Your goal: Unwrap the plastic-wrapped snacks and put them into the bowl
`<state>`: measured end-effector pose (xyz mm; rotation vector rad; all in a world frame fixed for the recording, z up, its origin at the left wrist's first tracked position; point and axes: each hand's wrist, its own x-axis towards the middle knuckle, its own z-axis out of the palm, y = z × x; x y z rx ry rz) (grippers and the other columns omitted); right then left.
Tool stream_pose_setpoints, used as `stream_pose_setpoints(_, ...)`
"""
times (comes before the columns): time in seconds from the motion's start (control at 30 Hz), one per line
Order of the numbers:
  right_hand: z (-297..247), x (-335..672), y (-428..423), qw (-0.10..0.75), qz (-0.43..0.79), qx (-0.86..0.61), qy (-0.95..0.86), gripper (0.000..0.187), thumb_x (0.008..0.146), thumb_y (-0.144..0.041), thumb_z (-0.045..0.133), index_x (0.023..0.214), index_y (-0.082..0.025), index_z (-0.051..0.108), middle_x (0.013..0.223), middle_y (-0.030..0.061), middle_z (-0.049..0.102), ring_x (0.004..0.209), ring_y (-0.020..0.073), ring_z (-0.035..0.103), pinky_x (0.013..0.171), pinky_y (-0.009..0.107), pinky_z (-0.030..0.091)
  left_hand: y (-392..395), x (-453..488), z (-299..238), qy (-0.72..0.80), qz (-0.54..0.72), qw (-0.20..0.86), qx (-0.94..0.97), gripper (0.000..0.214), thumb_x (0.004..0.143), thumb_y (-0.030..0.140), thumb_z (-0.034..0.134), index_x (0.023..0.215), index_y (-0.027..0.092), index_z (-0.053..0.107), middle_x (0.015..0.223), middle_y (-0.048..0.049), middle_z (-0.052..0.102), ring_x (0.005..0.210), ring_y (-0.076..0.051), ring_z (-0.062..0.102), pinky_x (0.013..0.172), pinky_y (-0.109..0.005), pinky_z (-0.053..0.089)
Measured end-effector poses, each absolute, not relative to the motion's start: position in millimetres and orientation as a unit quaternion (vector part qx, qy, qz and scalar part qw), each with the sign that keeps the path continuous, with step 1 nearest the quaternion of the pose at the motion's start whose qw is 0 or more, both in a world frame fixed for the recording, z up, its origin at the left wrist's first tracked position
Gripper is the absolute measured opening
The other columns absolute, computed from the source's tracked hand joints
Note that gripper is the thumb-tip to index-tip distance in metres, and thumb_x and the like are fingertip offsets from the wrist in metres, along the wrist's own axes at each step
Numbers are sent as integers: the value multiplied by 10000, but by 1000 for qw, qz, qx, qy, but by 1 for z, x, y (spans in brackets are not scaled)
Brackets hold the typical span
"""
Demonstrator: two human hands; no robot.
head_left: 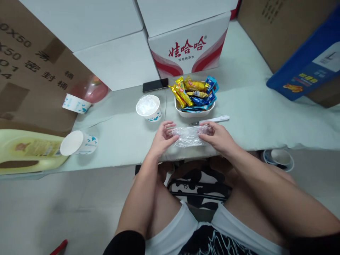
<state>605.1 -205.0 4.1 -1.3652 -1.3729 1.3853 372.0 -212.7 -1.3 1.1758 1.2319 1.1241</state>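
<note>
A crumpled sheet of clear plastic film (189,136) is stretched between my two hands at the table's front edge. My left hand (165,137) pinches its left end with thumb and fingers, and my right hand (218,137) grips the other end the same way. Just beyond the right fingers lies a slim tool with a white handle (220,119) and a dark tip. Behind it stands a white tub (192,114) heaped with yellow and blue wrapped snacks (196,92). Left of the tub is a white paper cup (155,115) with clear crinkled plastic in its mouth.
A dark phone (155,85) lies near the white cartons (186,53) at the back. Two paper cups (89,142) (75,103) lie tipped at left, by a pale yellow jug (32,150). A blue bag (302,67) stands at right. Below sits a bin-like container (290,164).
</note>
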Motion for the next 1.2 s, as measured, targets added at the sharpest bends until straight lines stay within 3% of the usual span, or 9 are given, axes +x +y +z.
stream_pose_setpoints(0.17,18,606,-218,440,405,-537,-595,133,753,-311,634,855,-232,665,834,14,717,780,204,634,773,343,487,-230,385,2,600,530,341,492,318,803,478,725,849,222,543,780,5,565,778,-147,577,744,-265,468)
stream_pose_setpoints(0.27,20,601,-226,446,417,-505,-610,127,781,-296,623,886,-234,659,874,24,733,818,210,653,790,337,488,-240,403,-1,557,480,422,531,450,763,548,767,1026,219,607,1076,-77,677,1031,-208,645,890,-311,497)
stream_pose_setpoints(0.37,15,591,-230,437,536,-455,-561,175,792,-345,616,923,-231,633,826,6,701,758,186,634,738,318,492,-242,419,-5,483,453,518,542,712,693,618,812,1246,233,582,1328,-126,635,1220,-259,613,1007,-355,484)
stream_pose_setpoints(0.6,5,572,-229,448,727,-321,-409,267,779,-392,670,986,-231,717,1160,58,738,1180,243,641,1039,399,472,-233,420,-3,549,447,489,510,478,749,594,781,997,190,726,989,-66,749,935,-220,681,878,-329,526)
stream_pose_setpoints(0.77,8,572,-218,401,775,-307,-380,402,776,-399,676,1157,-277,717,1312,57,705,1232,263,629,996,428,510,-223,406,-15,584,477,448,480,452,783,595,740,990,193,732,930,-50,735,844,-196,655,802,-310,523)
stream_pose_setpoints(0.9,9,571,-201,395,770,-333,-374,347,788,-365,657,1121,-282,708,1258,69,728,1178,248,664,931,404,509,-217,376,-4,647,520,246,501,314,851,501,696,945,202,720,1026,-54,666,955,-188,619,870,-288,490)
stream_pose_setpoints(1.03,5,567,-186,390,741,-365,-408,310,754,-395,646,1013,-230,686,1066,59,749,952,215,704,785,337,498,-200,342,27,696,503,7,512,211,867,386,674,769,199,667,814,-23,542,833,-170,537,827,-278,465)
stream_pose_setpoints(1.13,2,566,-182,421,679,-372,-473,294,759,-422,617,960,-214,664,879,27,710,784,183,667,704,315,486,-171,329,49,709,405,-53,575,92,874,268,615,901,204,676,803,-23,547,824,-184,535,823,-292,462)
stream_pose_setpoints(1.2,1,568,-180,462,597,-382,-534,234,776,-373,593,941,-217,653,816,15,692,742,175,644,697,313,482,-146,325,60,729,315,-78,602,219,818,175,610,1031,197,652,873,-35,598,856,-195,565,842,-302,463)
